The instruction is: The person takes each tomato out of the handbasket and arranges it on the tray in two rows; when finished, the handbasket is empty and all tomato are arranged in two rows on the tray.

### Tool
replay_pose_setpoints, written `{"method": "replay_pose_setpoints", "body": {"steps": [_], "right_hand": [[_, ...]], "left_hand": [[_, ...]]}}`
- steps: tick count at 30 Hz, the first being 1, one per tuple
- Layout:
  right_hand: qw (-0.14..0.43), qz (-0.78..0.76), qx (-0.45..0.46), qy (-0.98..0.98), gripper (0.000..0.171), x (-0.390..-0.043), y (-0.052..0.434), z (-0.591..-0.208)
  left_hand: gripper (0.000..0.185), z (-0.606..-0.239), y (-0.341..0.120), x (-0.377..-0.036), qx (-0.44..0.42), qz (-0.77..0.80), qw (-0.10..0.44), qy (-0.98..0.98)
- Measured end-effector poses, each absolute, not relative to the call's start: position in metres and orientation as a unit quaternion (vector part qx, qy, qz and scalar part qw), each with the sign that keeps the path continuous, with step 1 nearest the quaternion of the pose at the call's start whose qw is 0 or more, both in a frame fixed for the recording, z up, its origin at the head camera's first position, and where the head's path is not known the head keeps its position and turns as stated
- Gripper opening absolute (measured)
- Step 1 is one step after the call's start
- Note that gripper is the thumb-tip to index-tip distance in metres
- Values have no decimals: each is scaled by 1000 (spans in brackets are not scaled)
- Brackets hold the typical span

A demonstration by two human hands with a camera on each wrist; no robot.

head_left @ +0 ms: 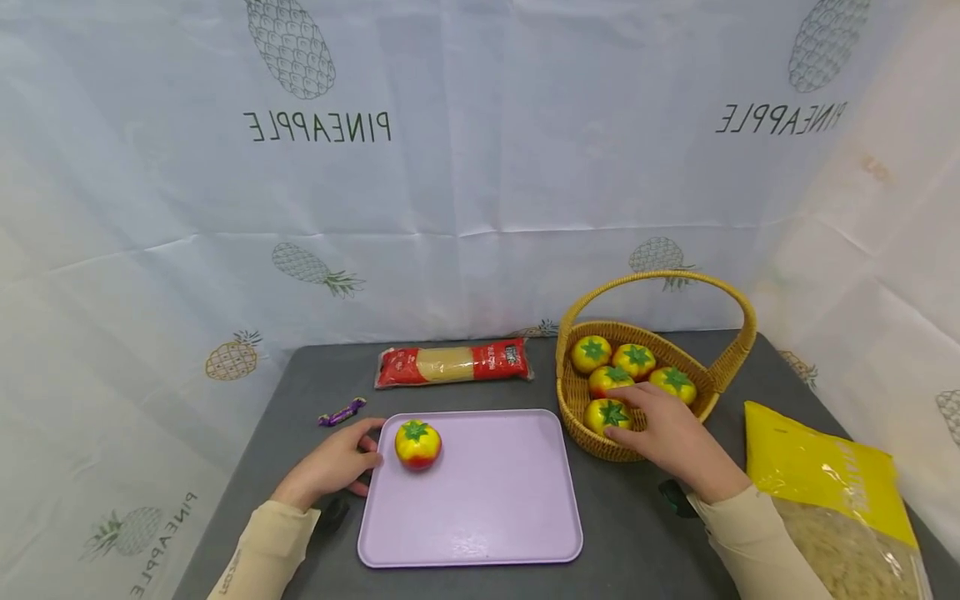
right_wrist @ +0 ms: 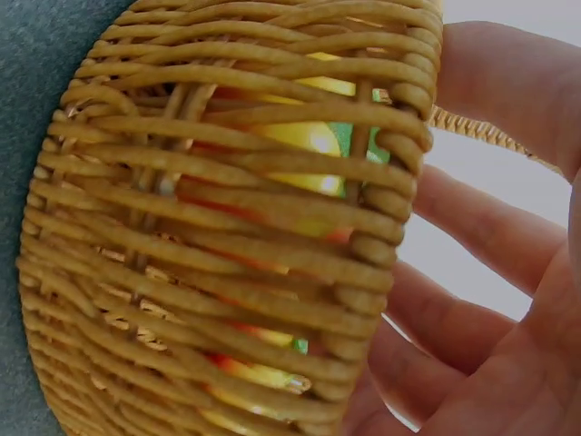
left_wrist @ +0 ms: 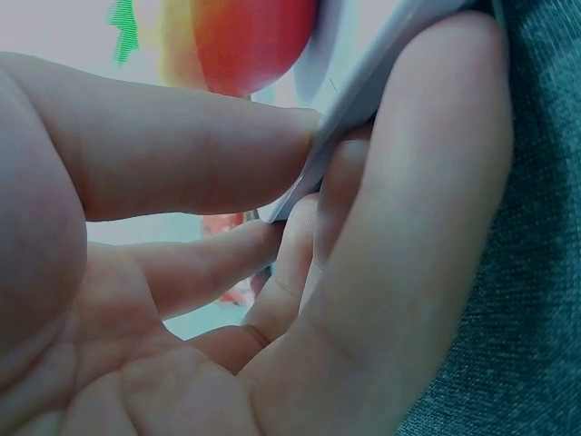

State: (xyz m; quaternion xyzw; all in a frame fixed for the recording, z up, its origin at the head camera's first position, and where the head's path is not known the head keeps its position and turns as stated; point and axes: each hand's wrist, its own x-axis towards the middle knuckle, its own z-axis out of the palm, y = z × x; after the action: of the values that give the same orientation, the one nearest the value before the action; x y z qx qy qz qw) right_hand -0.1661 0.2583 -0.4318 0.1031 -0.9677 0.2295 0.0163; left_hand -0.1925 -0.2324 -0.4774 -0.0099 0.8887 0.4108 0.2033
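A lilac tray (head_left: 487, 500) lies on the grey table with one red-and-yellow toy tomato (head_left: 417, 444) at its far left corner. My left hand (head_left: 352, 458) pinches the tray's left edge (left_wrist: 363, 91), thumb on top and fingers underneath, with the tomato (left_wrist: 245, 45) just beyond them. A wicker basket (head_left: 577, 417) with a hoop handle holds several more tomatoes. My right hand (head_left: 652, 421) reaches over the near rim. Its thumb and forefinger lie either side of the front tomato (head_left: 606, 412). In the right wrist view the fingers (right_wrist: 481, 227) are spread and fairly straight behind the basket wall (right_wrist: 227, 272).
A red packet of spaghetti (head_left: 452, 364) lies behind the tray. A small purple sweet (head_left: 342, 412) sits left of it, beyond my left hand. A big yellow bag (head_left: 832, 492) lies at the near right. A pineapple-print cloth hangs behind and at both sides.
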Motion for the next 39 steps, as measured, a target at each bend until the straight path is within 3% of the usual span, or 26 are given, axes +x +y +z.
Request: {"method": "replay_pose_setpoints", "body": {"steps": [26,39], "right_hand": [[3,182,75,-980,61,-178,247,-435],[-2,187,69,-980,65,-176,246,-409]], "left_hand": [[64,-476,-232,-193,-21,423,211,881],[63,-476,-232,-192,-20,408,205,889]]}}
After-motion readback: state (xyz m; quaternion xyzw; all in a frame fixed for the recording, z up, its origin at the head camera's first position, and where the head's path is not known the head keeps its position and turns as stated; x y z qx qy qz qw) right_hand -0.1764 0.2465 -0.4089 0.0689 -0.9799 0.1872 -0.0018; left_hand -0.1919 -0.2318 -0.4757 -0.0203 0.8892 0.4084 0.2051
